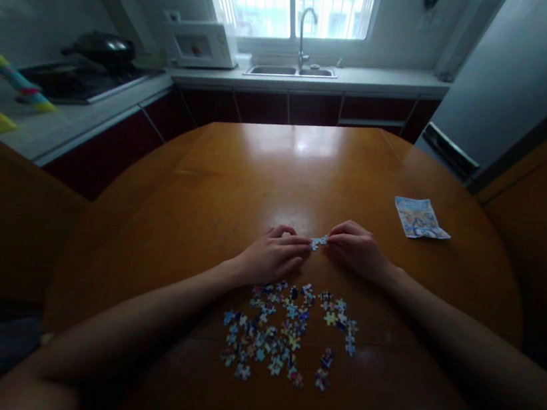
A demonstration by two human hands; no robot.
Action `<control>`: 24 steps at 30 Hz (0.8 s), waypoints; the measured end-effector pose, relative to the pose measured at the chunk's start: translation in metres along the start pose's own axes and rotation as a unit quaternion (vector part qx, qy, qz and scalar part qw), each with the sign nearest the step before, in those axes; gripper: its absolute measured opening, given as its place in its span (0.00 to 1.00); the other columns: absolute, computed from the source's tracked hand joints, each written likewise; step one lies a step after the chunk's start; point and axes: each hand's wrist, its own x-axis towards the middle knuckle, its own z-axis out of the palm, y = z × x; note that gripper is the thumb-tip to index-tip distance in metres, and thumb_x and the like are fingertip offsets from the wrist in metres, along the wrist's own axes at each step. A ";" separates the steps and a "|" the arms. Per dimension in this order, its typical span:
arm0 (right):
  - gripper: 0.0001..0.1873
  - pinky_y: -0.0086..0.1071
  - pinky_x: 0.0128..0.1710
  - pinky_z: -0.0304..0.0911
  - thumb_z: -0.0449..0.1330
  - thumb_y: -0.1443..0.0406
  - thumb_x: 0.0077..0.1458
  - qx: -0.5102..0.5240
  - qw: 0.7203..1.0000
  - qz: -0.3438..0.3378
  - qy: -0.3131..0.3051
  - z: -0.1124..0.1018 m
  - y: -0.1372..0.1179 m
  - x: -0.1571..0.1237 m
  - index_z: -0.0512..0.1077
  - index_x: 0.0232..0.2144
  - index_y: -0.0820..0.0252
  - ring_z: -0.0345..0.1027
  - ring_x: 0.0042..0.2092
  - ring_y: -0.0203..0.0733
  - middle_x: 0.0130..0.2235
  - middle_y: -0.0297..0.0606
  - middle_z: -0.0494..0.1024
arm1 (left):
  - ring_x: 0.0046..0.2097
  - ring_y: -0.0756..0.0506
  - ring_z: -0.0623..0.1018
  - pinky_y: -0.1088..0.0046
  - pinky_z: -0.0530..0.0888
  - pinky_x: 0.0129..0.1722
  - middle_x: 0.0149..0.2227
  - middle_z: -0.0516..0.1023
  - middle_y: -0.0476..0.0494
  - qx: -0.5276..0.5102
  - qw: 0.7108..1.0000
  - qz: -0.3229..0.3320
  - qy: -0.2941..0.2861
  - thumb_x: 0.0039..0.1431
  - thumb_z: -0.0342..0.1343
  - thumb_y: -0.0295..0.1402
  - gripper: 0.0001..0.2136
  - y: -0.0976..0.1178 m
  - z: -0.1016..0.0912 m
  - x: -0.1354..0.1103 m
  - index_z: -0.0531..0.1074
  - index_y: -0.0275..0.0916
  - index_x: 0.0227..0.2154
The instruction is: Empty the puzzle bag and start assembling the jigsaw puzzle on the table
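- Right hand [359,248]: pinching the right end of a small puzzle cluster [318,242], midway between the left and right edges of the counter [236,180].
- Left hand [274,255]: fingertips at its left end; cannot tell whether they grip.
- Loose pieces [275,365]: nearer the near edge.
- Printed sheet [419,217]: toward the right edge.

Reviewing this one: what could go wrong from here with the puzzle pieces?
The small pieces between the left hand and right hand might slip out of line if either hand's fingertips shift. The left forearm lies close to the loose pile, so pulling that arm back could scatter some pieces.
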 end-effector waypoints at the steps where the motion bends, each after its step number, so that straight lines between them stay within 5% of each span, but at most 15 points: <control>1: 0.08 0.39 0.39 0.72 0.61 0.63 0.64 0.000 1.000 -0.003 -0.011 0.001 0.000 -0.001 0.81 0.36 0.54 0.72 0.39 0.43 0.37 0.41 0.80 | 0.59 0.38 0.67 0.54 0.62 0.61 0.62 0.73 0.47 0.000 1.000 0.004 -0.013 0.71 0.51 0.39 0.18 0.000 0.000 0.000 0.70 0.48 0.61; 8: 0.11 0.39 0.41 0.70 0.57 0.65 0.66 -0.034 0.997 -0.025 -0.063 0.008 0.001 -0.002 0.81 0.37 0.53 0.70 0.41 0.42 0.38 0.40 0.80 | 0.64 0.38 0.63 0.54 0.58 0.64 0.67 0.66 0.48 0.000 0.998 0.019 -0.054 0.73 0.47 0.42 0.23 -0.001 -0.002 0.001 0.61 0.49 0.67; 24: 0.14 0.39 0.40 0.70 0.55 0.67 0.67 -0.119 0.988 -0.059 -0.084 0.007 -0.007 0.002 0.81 0.37 0.55 0.69 0.40 0.43 0.38 0.41 0.80 | 0.64 0.37 0.63 0.53 0.58 0.64 0.67 0.66 0.49 0.008 0.998 0.015 -0.056 0.73 0.45 0.41 0.22 0.000 -0.002 0.002 0.62 0.48 0.67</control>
